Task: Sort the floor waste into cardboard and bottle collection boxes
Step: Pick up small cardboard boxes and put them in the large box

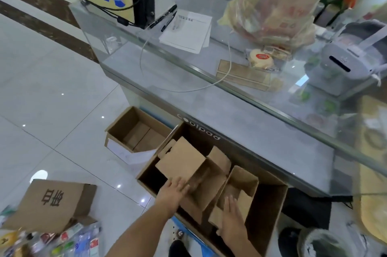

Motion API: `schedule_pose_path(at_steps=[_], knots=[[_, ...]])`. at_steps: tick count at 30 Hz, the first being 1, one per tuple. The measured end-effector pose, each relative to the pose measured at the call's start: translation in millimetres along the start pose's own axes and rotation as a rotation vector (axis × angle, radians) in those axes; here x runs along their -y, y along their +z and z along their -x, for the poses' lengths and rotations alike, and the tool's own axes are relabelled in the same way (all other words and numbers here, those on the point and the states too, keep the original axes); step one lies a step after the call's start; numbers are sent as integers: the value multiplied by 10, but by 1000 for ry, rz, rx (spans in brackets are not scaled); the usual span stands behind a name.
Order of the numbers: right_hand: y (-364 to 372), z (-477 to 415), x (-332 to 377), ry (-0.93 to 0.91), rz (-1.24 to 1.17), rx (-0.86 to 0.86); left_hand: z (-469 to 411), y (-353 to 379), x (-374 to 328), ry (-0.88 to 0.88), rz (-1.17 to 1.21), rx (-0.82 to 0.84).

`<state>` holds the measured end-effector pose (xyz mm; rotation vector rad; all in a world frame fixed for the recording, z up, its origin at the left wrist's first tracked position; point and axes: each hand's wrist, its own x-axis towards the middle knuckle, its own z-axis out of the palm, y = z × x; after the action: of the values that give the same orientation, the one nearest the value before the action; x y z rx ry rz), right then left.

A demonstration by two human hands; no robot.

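Below the glass counter (240, 89), both hands work inside the big box (270, 210), seemingly packing cardboard down. Left hand (172, 190) grasps the near edge of a carton (188, 164), tilting it in. Right hand (232, 219) lies flat, fingers straight, pressing a smaller carton (243, 183), probably to seat it. Beyond the left hand stands an empty box (136, 129), likely for bottles. Left of that arm, a flattened carton (52, 200) and bottles (79, 242) remain on the floor (52, 93).
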<state>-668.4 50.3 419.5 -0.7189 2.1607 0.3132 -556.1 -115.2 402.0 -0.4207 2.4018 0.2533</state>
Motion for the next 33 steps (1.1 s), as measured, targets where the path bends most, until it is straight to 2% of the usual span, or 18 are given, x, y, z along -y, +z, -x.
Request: schedule_pose_path(at_steps=[4, 8, 13, 17, 21, 26, 33], knots=[[-3, 19, 199, -55, 21, 152, 262, 211, 202, -91, 46, 7], [-58, -42, 640, -240, 177, 113, 574, 415, 424, -217, 141, -7], [-82, 11, 1622, -515, 403, 125, 1197, 882, 918, -507, 346, -12], [168, 216, 2545, -704, 590, 152, 1892, 1456, 1257, -753, 515, 54], [522, 502, 3393, -849, 777, 182, 2512, 2055, 1391, -956, 734, 68], [1311, 829, 4365, -1005, 981, 199, 3209, 2900, 1408, -1193, 949, 66], [2436, 775, 5152, -1191, 1288, 207, 3358, 4007, 1070, -1411, 1211, 131]])
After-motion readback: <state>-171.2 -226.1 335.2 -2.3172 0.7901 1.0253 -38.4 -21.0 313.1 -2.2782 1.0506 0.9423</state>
